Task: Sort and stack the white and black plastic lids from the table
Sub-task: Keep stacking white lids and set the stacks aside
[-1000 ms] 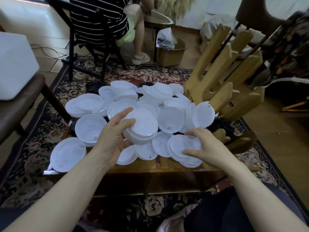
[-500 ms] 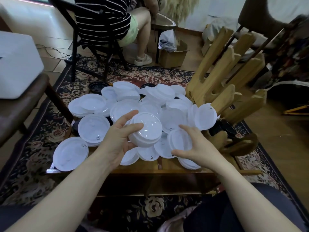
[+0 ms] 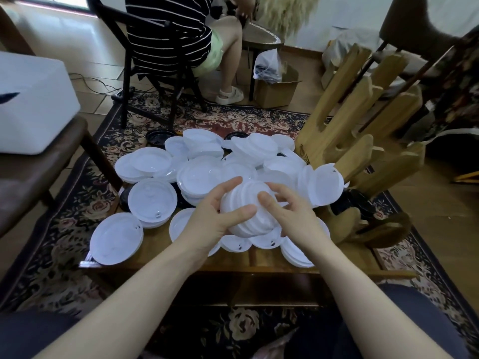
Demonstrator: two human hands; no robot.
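A stack of white lids (image 3: 246,211) hangs tilted above the wooden table (image 3: 259,260), held between both hands. My left hand (image 3: 210,218) grips its left side, thumb across the front. My right hand (image 3: 290,216) curls round its right side. Many loose white lids (image 3: 153,200) lie heaped over the table top. Black lids (image 3: 158,137) peek out at the far edge, and more black lids (image 3: 353,203) sit at the right under a white one.
A wooden rack (image 3: 363,141) with slanted posts stands at the table's right. A person sits on a black chair (image 3: 145,73) beyond the table. A white box (image 3: 31,104) rests on a brown seat at left. A cardboard box (image 3: 274,89) stands on the floor behind.
My right hand lifted a white lid from the table's near right and brought it onto the stack in my left hand. Both hands now hold the stack, which has tilted.
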